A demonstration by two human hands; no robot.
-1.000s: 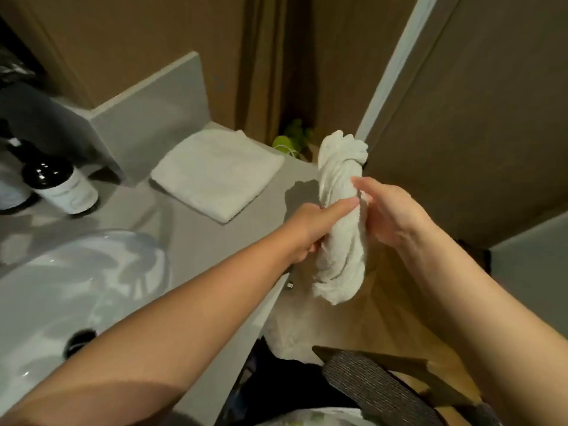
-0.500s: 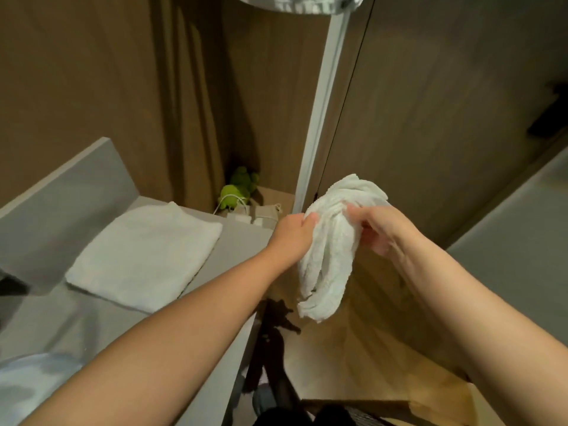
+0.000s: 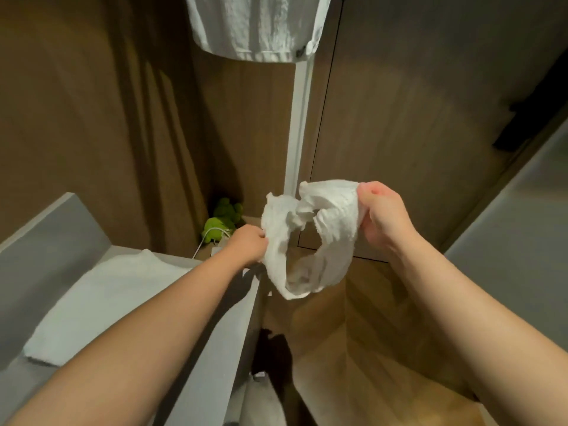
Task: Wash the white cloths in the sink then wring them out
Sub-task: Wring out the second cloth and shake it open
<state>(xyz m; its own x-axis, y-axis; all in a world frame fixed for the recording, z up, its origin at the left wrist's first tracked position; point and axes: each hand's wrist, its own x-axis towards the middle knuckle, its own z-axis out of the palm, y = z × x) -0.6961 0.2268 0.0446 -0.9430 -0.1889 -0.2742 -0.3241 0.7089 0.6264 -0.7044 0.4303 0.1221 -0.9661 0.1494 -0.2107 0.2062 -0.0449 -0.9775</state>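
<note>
A grey countertop (image 3: pixel 215 348) is running up the lower left of the frame, with a raised back panel (image 3: pixel 46 241) standing along its far left side. Wood-panelled walls (image 3: pixel 92 118) are closing in the room across the upper half, a white post (image 3: pixel 299 124) is rising through the centre, and a wooden floor (image 3: pixel 353 348) is showing at lower centre, beyond the counter's edge. One white garment (image 3: pixel 255 26) is hanging at the top centre. One green soft toy (image 3: pixel 221 221) is sitting in the corner just left of centre, with a white cable (image 3: pixel 212 233) looping in front of it.

Two white cloths are showing. One folded white cloth (image 3: pixel 101 305) is lying flat on the counter at lower left. One crumpled white cloth (image 3: pixel 332 229) is hanging in the air at the centre of the frame, out past the counter's edge and over the floor, drooping in a loop between the person's two hands. The left hand (image 3: pixel 249 244) is gripping its left side with fingers curled tightly into the fabric. The right hand (image 3: pixel 384 216) is pinching its upper right edge, thumb and fingers clamped together on the cloth. Both bare forearms are reaching in from the bottom corners.
</note>
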